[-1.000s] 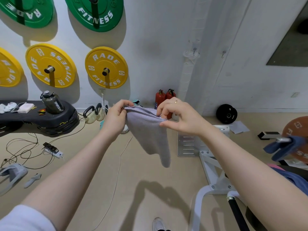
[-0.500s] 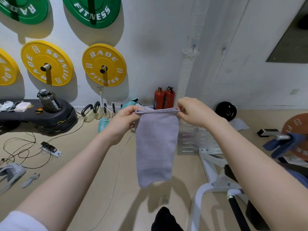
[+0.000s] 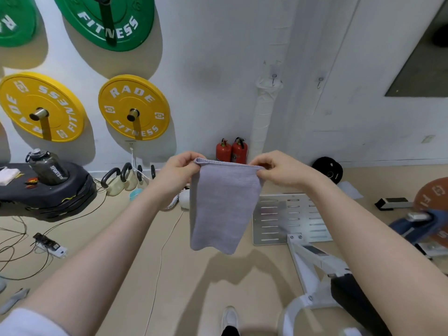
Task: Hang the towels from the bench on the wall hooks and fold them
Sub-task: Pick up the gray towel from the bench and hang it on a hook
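Towel: lavender towel hangs doubled in mid-air above the floor, top edge stretched level.
Left hand: pinches the towel's top left corner.
Right hand: pinches the top right corner.
Wall hooks: bare, above and behind.

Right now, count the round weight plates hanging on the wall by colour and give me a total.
Green plates: 2
Yellow plates: 2
Total: 4 in plain sight on the wall; a sliver at the left edge may be another, too cut off to count.
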A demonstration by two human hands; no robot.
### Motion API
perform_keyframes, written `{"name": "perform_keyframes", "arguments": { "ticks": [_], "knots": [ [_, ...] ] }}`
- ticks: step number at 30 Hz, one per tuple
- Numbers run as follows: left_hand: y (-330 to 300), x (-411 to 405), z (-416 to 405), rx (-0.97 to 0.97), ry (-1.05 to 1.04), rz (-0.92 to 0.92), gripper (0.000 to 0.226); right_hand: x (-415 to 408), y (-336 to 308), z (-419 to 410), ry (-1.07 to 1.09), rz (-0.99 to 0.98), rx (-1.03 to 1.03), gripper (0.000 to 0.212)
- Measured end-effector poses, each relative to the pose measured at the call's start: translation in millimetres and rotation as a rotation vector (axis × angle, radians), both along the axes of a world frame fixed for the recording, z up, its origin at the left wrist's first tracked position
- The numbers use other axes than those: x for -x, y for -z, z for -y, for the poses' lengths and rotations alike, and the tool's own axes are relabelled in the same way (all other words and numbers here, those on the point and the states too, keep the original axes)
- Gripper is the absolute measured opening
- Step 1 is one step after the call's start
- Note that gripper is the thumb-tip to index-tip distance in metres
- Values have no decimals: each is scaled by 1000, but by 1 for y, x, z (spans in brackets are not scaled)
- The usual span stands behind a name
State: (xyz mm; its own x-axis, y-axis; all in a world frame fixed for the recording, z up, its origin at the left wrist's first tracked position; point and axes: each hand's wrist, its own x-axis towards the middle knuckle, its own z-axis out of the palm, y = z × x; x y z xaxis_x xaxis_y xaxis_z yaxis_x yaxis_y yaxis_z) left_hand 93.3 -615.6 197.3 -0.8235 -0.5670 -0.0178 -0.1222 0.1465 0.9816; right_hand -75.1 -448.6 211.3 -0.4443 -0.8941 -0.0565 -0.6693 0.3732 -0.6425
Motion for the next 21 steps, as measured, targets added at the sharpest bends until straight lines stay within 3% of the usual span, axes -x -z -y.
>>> {"name": "perform_keyframes", "arguments": {
  "ticks": [3, 6, 8, 11, 16, 19, 21],
  "knots": [
    [-10, 38, 9, -75, 30, -12, 27, 38, -9, 11, 93, 250, 93, 16],
    [-24, 76, 14, -183, 65, -91, 29, 74, -12, 19, 116, 557, 246, 24],
    [-28, 99, 18, -163, 37, -131, 31, 94, -11, 23, 113, 631, 343, 22],
    [-26, 128, 28, -59, -16, -142, 37, 123, -11, 22, 57, 458, 369, 24],
    [-24, 163, 27, 114, -79, -144, 39, 146, -19, 28, -206, 27, -29, 15],
    [-21, 180, 27, 121, -107, -188, 40, 148, -12, 36, -267, -185, -106, 7],
    [-21, 189, 29, 133, -119, -194, 40, 153, -5, 39, -254, -265, -142, 18]
  ]
}}
